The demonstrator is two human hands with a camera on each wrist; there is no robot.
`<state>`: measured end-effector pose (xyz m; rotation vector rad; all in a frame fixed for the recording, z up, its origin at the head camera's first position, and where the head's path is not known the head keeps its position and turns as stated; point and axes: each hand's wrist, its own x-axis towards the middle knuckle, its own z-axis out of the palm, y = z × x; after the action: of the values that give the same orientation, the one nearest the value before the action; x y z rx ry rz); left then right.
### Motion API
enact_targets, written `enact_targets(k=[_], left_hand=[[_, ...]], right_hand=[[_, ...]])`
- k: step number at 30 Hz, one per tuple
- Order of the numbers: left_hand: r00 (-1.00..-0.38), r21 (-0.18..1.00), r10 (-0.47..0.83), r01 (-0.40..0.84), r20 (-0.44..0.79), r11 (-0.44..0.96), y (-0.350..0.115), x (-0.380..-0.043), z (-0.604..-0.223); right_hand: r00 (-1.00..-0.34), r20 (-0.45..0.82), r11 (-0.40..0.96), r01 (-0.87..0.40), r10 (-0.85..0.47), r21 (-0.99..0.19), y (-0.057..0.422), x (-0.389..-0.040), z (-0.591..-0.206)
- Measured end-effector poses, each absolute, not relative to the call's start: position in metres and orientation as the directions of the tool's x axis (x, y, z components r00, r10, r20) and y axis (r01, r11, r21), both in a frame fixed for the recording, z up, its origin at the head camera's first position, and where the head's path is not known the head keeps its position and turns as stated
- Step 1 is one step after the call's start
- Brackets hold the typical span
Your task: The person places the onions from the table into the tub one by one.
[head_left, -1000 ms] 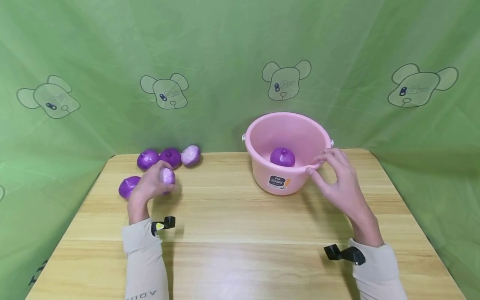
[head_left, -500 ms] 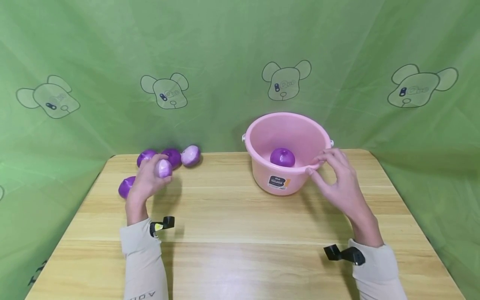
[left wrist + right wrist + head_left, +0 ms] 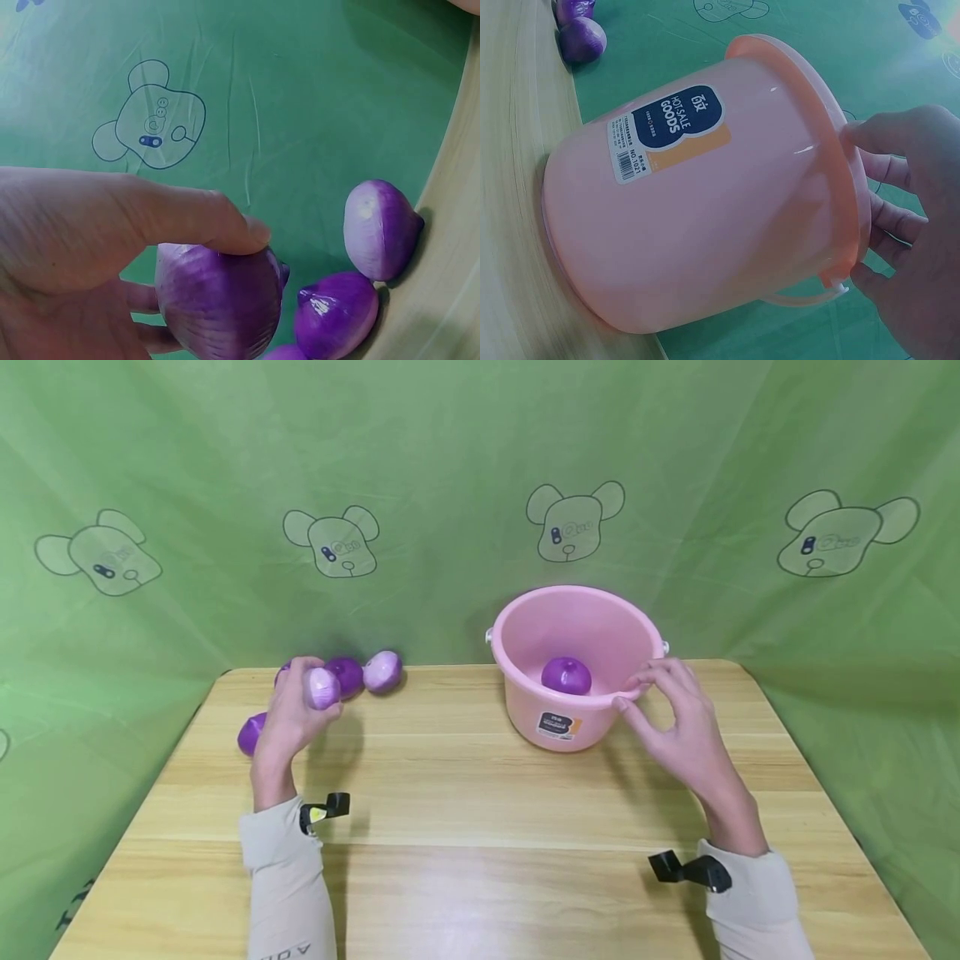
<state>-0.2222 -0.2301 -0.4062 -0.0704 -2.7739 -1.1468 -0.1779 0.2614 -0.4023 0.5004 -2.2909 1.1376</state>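
Observation:
My left hand [image 3: 288, 718] grips a purple onion [image 3: 323, 688], lifted above the table's left side. In the left wrist view the thumb lies over the top of this onion [image 3: 219, 300], with fingers behind it. My right hand [image 3: 686, 731] pinches the near right rim of a pink bucket [image 3: 522, 702], thumb outside and fingers inside. The bucket stands upright, and one purple onion [image 3: 566, 676] lies in it. Close to my left hand are a dark onion [image 3: 345, 677], a paler one [image 3: 382, 672] and another [image 3: 251, 735] at the left. One more behind the hand is mostly hidden.
The wooden table [image 3: 450, 827] ends at the back against a green cloth [image 3: 442, 527] printed with bear heads. White handle mounts [image 3: 489, 636] stick out at the bucket's sides. A label [image 3: 667, 131] is on its wall.
My left hand has raised the onion off the table and drawn it slightly back and to the left. The right hand and the bucket stay where they were.

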Motion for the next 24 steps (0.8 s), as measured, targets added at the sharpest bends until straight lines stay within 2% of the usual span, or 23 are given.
enact_targets(k=[24], left_hand=[[-0.964, 0.688, -0.041, 0.157, 0.262, 0.709, -0.216, -0.221, -0.399]], right_hand=[[-0.789, 0.608, 0.581, -0.538, -0.091, -0.611, 0.262, -0.178, -0.403]])
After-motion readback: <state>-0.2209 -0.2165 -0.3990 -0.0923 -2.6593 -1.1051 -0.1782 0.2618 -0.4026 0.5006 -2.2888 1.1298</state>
